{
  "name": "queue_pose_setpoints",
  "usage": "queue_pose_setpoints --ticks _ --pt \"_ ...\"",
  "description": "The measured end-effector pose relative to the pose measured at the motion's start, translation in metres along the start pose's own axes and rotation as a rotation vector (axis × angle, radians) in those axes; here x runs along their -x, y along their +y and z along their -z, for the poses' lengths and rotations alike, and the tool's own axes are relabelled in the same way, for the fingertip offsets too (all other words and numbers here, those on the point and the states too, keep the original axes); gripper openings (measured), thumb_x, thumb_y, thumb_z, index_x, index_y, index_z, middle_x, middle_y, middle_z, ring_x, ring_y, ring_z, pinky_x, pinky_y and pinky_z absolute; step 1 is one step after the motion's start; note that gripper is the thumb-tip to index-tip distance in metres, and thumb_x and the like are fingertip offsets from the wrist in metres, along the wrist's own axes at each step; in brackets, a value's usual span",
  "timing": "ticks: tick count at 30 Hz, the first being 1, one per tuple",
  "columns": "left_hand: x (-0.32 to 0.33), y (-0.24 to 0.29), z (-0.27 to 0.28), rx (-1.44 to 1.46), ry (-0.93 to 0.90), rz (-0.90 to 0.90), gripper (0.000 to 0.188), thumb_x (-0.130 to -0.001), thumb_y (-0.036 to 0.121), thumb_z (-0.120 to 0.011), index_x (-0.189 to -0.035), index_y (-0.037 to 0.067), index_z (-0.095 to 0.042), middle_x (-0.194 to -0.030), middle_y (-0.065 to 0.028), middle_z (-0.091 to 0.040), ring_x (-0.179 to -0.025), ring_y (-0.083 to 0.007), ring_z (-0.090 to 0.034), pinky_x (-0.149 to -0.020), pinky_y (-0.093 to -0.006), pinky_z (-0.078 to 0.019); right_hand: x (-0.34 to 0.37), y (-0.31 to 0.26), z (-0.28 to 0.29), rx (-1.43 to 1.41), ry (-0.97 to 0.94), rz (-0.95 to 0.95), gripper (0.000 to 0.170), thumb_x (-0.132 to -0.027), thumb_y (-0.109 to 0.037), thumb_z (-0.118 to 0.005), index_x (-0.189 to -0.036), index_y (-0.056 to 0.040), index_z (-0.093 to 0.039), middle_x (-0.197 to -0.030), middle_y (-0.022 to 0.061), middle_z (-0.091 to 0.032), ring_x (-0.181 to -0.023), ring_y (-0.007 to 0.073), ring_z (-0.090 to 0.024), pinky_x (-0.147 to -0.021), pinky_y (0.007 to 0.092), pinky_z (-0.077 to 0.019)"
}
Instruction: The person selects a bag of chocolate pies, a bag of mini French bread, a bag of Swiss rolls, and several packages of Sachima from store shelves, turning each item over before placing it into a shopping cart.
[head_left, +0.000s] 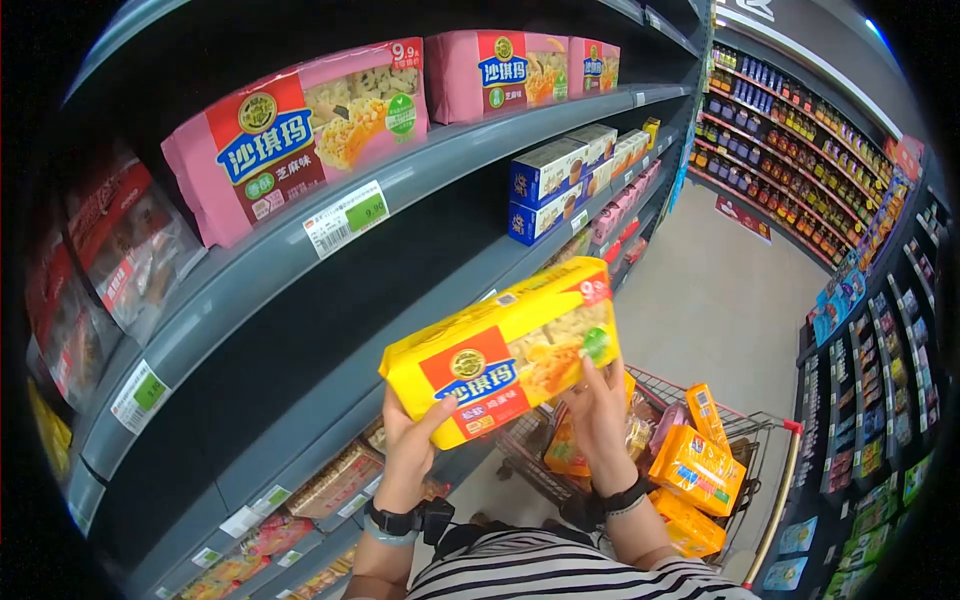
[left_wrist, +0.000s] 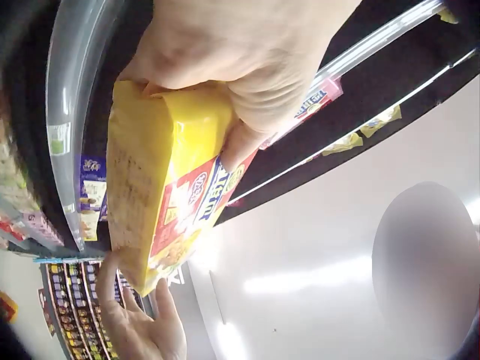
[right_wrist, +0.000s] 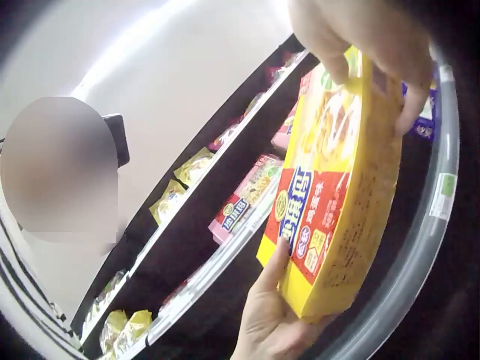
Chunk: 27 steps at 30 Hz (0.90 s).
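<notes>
A yellow pack of sachima point(head_left: 500, 345), with a red and blue label and a pictured front, is held up between both hands before the shelves. My left hand point(head_left: 410, 445) grips its lower left end, the thumb lying on the front over the label. At the lower right end, my right hand point(head_left: 600, 420) holds it with the thumb on the front near the green spot. In the left wrist view the left hand point(left_wrist: 232, 60) wraps over one end of the pack point(left_wrist: 176, 180). The right wrist view shows the right hand point(right_wrist: 367, 37) around the other end.
Pink sachima packs point(head_left: 300, 130) line the upper shelf above a price tag point(head_left: 345, 218). Blue boxes point(head_left: 560, 180) stand on the shelf below. A shopping cart point(head_left: 765, 500) with several orange packs point(head_left: 700, 468) is close on the right, beside an aisle floor point(head_left: 690, 290).
</notes>
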<state>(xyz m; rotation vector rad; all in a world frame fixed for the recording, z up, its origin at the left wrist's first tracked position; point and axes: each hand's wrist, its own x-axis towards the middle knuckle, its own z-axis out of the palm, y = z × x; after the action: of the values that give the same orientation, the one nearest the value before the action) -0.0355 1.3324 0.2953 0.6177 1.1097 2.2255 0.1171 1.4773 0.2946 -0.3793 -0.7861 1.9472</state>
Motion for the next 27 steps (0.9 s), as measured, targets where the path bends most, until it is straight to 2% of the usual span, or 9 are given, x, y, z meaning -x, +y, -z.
queue_pose_setpoints --ticks 2,8,10,12,13,15,18,24,27 --pt "-0.002 0.008 0.010 -0.025 0.014 0.000 0.064 -0.075 -0.006 -0.067 -0.129 0.005 -0.035 -0.119 -0.0125 -0.054 -0.108 -0.0216 -0.056 -0.092 -0.0352 -0.0485 -0.008 0.002 -0.011 0.235 0.010 0.096 0.070 -0.092 -0.012 -0.055 -0.146 -0.0108 -0.011 -0.131 0.0119 -0.044 -0.117 0.0191 -0.049 -0.091 0.0381 -0.0474" --pt "-0.027 0.013 0.036 -0.428 0.025 -0.360 0.075 -0.075 -0.003 -0.070 -0.136 0.005 -0.026 -0.125 -0.0125 -0.046 -0.114 -0.0190 -0.049 -0.097 -0.0331 -0.0415 -0.065 0.036 -0.024 0.336 -0.183 0.007 0.060 -0.089 -0.007 -0.058 -0.142 -0.0096 -0.030 -0.118 0.0096 -0.056 -0.107 0.0166 -0.056 -0.087 0.0294 -0.0469" --pt "-0.040 0.012 0.033 -0.415 0.019 -0.330 0.078 -0.075 0.001 -0.071 -0.137 0.004 -0.023 -0.126 -0.0131 -0.044 -0.114 -0.0204 -0.048 -0.098 -0.0341 -0.0387 -0.091 0.044 -0.028 0.445 -0.264 0.003 0.060 -0.089 -0.005 -0.056 -0.143 -0.0119 -0.030 -0.138 0.0071 -0.039 -0.116 0.0182 -0.050 -0.094 0.0300 -0.0451" --pt "-0.065 0.005 0.042 -0.711 0.070 -0.408 0.077 -0.075 0.005 -0.073 -0.136 0.003 -0.025 -0.126 -0.0143 -0.044 -0.113 -0.0235 -0.048 -0.097 -0.0345 -0.0379 -0.125 0.060 -0.023 0.427 -0.269 0.035 0.056 -0.088 -0.008 -0.058 -0.140 -0.0104 -0.037 -0.136 0.0069 -0.040 -0.114 0.0178 -0.051 -0.091 0.0296 -0.0458" --pt "-0.077 -0.002 0.049 -0.978 0.145 -0.520 0.074 -0.074 0.009 -0.074 -0.133 0.002 -0.030 -0.125 -0.0158 -0.045 -0.112 -0.0254 -0.049 -0.095 -0.0341 -0.0377 -0.142 0.070 -0.019 0.667 -0.215 0.153 0.053 -0.088 -0.011 -0.059 -0.138 -0.0101 -0.040 -0.129 0.0083 -0.046 -0.117 0.0209 -0.046 -0.092 0.0316 -0.0427" --pt "-0.093 -0.008 0.041 -0.889 0.156 -0.490 0.073 -0.073 0.010 -0.075 -0.131 0.001 -0.033 -0.123 -0.0163 -0.047 -0.111 -0.0256 -0.049 -0.094 -0.0340 -0.0383 -0.180 0.091 -0.007 0.936 -0.138 0.345 0.045 -0.087 -0.024 -0.061 -0.128 -0.0106 -0.052 -0.122 0.0090 -0.051 -0.124 0.0277 -0.035 -0.100 0.0404 -0.0312" --pt "-0.123 -0.023 0.033 -0.800 0.187 -0.470 0.068 -0.071 0.014 -0.077 -0.126 -0.001 -0.040 -0.114 -0.0177 -0.054 -0.107 -0.0267 -0.053 -0.091 -0.0347 -0.0407 -0.209 0.087 -0.013 1.314 -0.033 0.362 0.043 -0.085 -0.029 -0.060 -0.124 -0.0116 -0.056 -0.123 0.0058 -0.052 -0.118 0.0293 -0.040 -0.101 0.0441 -0.0259" --pt "-0.164 -0.049 0.022 -0.835 0.239 -0.328 0.065 -0.073 0.017 -0.076 -0.124 -0.003 -0.042 -0.110 -0.0212 -0.059 -0.103 -0.0319 -0.058 -0.088 -0.0369 -0.0439 -0.241 0.107 0.000 1.481 0.008 0.611 0.043 -0.085 -0.027 -0.058 -0.125 -0.0110 -0.054 -0.116 0.0084 -0.057 -0.114 0.0293 -0.042 -0.100 0.0450 -0.0193" --pt "-0.182 -0.061 0.024 -0.988 0.204 -0.415 0.068 -0.073 0.017 -0.076 -0.127 -0.003 -0.040 -0.114 -0.0218 -0.058 -0.108 -0.0331 -0.057 -0.090 -0.0367 -0.0431 -0.256 0.117 0.014 1.471 0.040 0.621 0.051 -0.080 -0.028 -0.063 -0.127 -0.0122 -0.052 -0.121 0.0082 -0.056 -0.117 0.0304 -0.042 -0.101 0.0482 -0.0203"
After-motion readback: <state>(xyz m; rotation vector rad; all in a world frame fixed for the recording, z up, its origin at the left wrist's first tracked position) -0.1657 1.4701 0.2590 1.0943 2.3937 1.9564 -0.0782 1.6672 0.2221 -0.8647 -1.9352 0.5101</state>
